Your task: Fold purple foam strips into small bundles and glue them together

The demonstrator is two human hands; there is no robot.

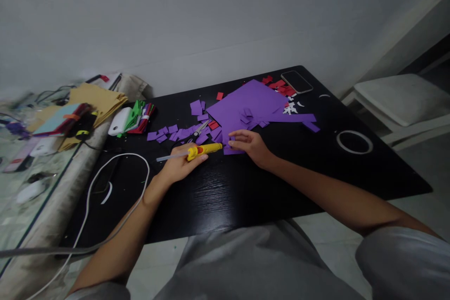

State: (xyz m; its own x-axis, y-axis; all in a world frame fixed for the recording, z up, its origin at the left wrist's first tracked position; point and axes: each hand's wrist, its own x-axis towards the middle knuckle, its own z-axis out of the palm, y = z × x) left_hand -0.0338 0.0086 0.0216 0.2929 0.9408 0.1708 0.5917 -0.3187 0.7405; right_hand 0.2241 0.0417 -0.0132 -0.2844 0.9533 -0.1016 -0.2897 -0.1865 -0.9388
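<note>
My left hand (179,165) is wrapped around a yellow hot glue gun (205,149), with a translucent glue stick (170,157) poking out of its back. The gun's tip points right, close to the fingers of my right hand (251,146). Those fingers are bent around a small purple piece (232,140), foam or paper, at the nozzle. Behind both hands lies a large purple sheet (246,96). Scissors (200,129) rest among many small cut purple pieces (172,129), just beyond the glue gun.
Red scraps (281,85), white scraps (291,106) and a phone (297,81) lie at the table's far right. A white ring (354,142) is nearer. Folded coloured sheets (135,118) lie left. A white cable (88,197) loops over my left forearm. A glass surface (35,211) adjoins the left side.
</note>
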